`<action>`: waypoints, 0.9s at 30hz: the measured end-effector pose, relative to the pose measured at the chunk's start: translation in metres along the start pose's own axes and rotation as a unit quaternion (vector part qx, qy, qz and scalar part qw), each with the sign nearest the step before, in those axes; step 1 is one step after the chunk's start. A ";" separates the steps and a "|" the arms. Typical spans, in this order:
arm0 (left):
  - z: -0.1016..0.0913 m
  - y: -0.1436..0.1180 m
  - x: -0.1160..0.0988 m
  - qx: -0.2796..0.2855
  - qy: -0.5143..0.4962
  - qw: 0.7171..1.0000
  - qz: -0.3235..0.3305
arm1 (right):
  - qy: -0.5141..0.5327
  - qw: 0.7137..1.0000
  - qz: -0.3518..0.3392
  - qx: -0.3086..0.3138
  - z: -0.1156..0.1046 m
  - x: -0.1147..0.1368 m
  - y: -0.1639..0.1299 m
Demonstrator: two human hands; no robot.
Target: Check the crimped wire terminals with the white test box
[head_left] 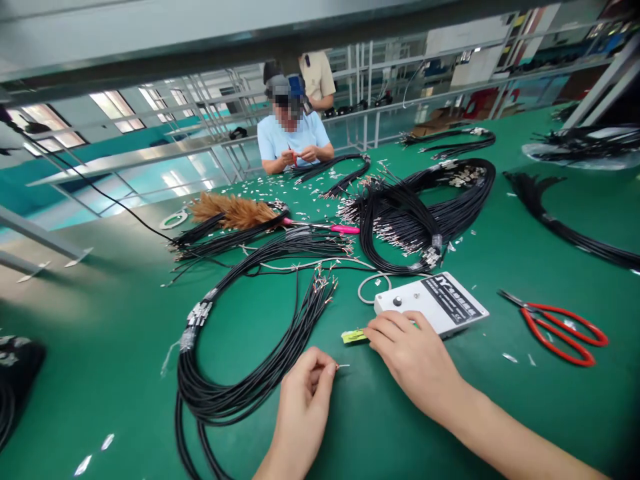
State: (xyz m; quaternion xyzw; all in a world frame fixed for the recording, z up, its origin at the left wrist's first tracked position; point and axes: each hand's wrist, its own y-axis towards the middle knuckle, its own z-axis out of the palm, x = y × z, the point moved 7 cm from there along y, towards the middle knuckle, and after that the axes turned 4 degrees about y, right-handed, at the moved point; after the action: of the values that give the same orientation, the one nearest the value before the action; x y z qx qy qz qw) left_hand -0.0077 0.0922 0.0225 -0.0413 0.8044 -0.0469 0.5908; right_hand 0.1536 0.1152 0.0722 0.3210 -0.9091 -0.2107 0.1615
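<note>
At lower centre, my left hand (305, 393) pinches one metal-tipped wire end (343, 366), fingers clamped to steady it, beside the black cable bundle (240, 373). My right hand (410, 353) rests loosely curled against the white tester box (433, 303), touching a yellow-green tag (354, 336).

Unreadable black label on white control box (431, 303)

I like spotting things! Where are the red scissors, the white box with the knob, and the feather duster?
red scissors (560, 327): head view, on a red handle.
white box (430, 303): head view, on its top face.
feather duster (233, 210): head view, on the brown feathers.
</note>
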 end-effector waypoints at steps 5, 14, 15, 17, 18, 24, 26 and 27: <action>0.000 0.016 0.004 -0.001 -0.059 0.998 -0.021 | -0.023 1.000 -0.005 0.015 0.009 -0.003 0.013; 0.007 0.031 0.004 -0.020 -0.052 0.998 -0.014 | -0.060 0.994 -0.040 0.079 0.028 -0.003 0.023; 0.008 0.032 0.004 -0.024 -0.046 0.999 -0.010 | -0.063 0.993 -0.044 0.086 0.029 -0.003 0.024; 0.009 0.033 0.002 -0.032 -0.030 0.999 -0.001 | -0.069 0.992 -0.049 0.096 0.030 -0.004 0.026; 0.009 0.034 0.002 -0.037 -0.021 0.999 0.004 | -0.071 0.991 -0.050 0.100 0.031 -0.004 0.027; 0.013 0.037 -0.002 -0.058 0.043 0.997 0.028 | -0.075 0.990 -0.046 0.109 0.031 -0.003 0.032; 0.015 0.038 -0.002 -0.061 0.058 0.996 0.034 | -0.070 0.991 -0.041 0.109 0.029 -0.001 0.033; 0.016 0.038 -0.003 -0.063 0.064 0.995 0.036 | -0.068 0.991 -0.040 0.108 0.027 -0.001 0.032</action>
State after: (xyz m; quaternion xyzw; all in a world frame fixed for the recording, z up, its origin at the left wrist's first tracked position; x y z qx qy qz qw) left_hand 0.0075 0.1294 0.0156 -0.0464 0.8430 0.0225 0.5354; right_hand 0.1259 0.1460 0.0648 0.3578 -0.9218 -0.1384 0.0552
